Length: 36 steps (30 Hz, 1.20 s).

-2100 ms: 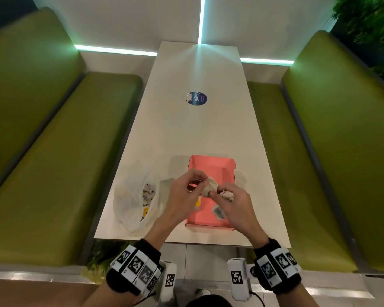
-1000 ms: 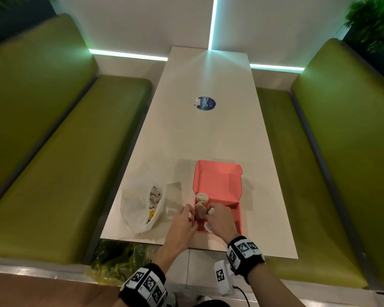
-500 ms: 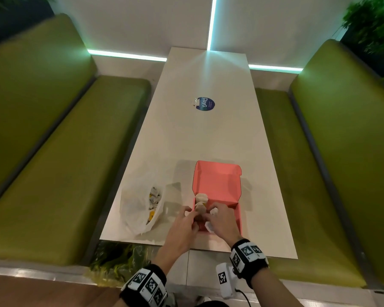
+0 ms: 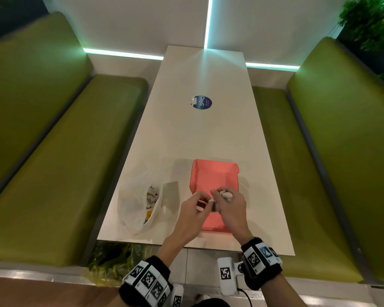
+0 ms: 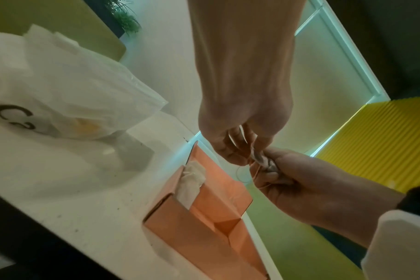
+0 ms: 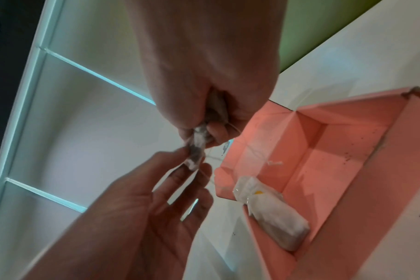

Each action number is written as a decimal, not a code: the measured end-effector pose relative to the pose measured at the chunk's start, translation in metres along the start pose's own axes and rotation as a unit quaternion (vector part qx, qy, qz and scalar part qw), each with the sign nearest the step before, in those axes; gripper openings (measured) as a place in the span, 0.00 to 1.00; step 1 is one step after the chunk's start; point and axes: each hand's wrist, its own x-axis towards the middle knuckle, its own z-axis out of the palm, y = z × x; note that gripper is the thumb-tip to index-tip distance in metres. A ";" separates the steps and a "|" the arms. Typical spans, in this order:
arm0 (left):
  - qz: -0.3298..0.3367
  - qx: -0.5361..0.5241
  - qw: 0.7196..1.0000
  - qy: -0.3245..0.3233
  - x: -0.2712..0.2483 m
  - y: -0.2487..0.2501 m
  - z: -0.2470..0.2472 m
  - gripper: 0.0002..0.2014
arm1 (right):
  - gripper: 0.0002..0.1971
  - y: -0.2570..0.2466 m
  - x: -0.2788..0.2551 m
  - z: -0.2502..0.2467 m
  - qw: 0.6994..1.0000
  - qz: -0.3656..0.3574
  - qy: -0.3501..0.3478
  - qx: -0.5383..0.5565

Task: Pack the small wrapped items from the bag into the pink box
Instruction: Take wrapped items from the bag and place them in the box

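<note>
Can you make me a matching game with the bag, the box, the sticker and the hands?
Things:
1. bag
2. box
3. sticker
4. right hand

Descriptions:
A. pink, lid open
B. round, dark blue, far down the table
C. gripping a small wrapped item
D. white plastic, left of the box, items inside

Pairs: 1-D, 2-A, 3-B, 4-C
</note>
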 end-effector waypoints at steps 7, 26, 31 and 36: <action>0.001 -0.005 1.000 -0.016 0.000 0.015 -0.009 0.04 | 0.07 -0.003 -0.006 -0.008 0.995 0.058 -0.054 0.059; 0.031 0.018 0.999 -0.003 0.029 0.035 -0.044 0.05 | 0.05 -0.018 -0.003 -0.016 0.992 0.010 -0.080 0.094; 0.037 0.000 0.997 -0.062 0.034 0.044 -0.050 0.08 | 0.06 -0.029 0.006 -0.015 0.981 -0.091 -0.169 -0.006; 0.026 -0.052 0.998 -0.026 0.028 0.040 -0.052 0.08 | 0.05 -0.037 0.007 -0.017 0.984 -0.080 -0.150 0.050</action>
